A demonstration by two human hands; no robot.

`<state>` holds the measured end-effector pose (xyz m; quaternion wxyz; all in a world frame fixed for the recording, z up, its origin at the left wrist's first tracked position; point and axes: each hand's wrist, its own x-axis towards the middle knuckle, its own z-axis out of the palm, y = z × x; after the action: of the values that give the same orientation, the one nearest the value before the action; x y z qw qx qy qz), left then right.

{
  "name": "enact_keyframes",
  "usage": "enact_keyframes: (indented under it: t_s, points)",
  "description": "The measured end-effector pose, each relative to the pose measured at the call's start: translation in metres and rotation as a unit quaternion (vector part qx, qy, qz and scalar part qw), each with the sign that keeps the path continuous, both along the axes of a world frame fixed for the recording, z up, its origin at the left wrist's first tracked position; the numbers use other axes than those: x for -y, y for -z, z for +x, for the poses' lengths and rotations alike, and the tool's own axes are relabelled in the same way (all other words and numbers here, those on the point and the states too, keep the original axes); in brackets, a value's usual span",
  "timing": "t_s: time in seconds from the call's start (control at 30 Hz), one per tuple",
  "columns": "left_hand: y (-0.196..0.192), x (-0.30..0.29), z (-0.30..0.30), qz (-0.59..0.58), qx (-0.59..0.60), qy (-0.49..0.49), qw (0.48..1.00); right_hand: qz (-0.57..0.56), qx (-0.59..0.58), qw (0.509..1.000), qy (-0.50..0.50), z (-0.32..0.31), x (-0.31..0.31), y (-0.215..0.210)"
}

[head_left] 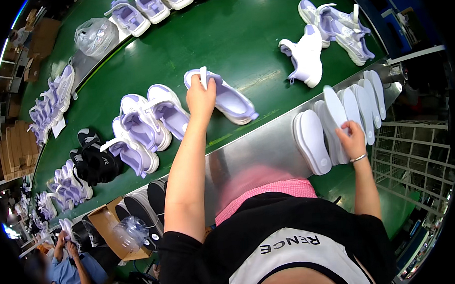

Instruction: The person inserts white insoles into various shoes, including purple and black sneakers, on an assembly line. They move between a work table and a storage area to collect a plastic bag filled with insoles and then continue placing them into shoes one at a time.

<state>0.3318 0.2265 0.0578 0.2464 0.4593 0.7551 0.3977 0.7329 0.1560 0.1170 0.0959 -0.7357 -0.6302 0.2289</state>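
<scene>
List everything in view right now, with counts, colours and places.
Lavender-and-white sneakers: many, spread over the green conveyor belt.
Black sneakers: about two, belt's left.
White insoles: a row of about eight, metal ledge, right.
Dark insoles: a row, lower left.
Cardboard box: one, brown, lower left.
Co-worker: blue shirt, bottom left.
Left hand: grips a lavender sneaker.
Right hand: on the white insoles.

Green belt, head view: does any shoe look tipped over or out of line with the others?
Yes. One white-and-lilac shoe at the belt's far right stands tipped on its heel with the toe up, unlike the pairs lying flat. The lilac shoe is tilted only because the left hand grips it. The right hand touches the white insoles.
</scene>
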Motion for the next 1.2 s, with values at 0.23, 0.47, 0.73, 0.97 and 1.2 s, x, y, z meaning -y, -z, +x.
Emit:
enact_keyframes:
  t_s: [0.23, 0.47, 0.73, 0.97, 1.2]
  points:
    - [0.041, 0.012, -0.012, -0.006, 0.191, 0.029, 0.981, -0.233, -0.231, 0.898, -0.292, -0.175, -0.081, -0.014]
    - [0.015, 0.018, -0.001, -0.041, 0.017, 0.01, 0.999, 0.02, 0.178, 0.868, -0.464, -0.27, -0.076, 0.049]
    - [0.025, 0.02, 0.001, -0.026, -0.015, -0.026, 0.999, -0.071, 0.25, 0.805, -0.533, -0.249, -0.073, -0.01]
    - [0.02, 0.026, 0.006, 0.053, 0.019, -0.023, 0.998, -0.118, 0.21, 0.815, -0.527, -0.29, -0.095, 0.052]
    - [0.03, 0.027, -0.004, 0.049, 0.065, -0.028, 0.996, -0.234, 0.307, 0.732, -0.561, -0.314, -0.104, 0.047]
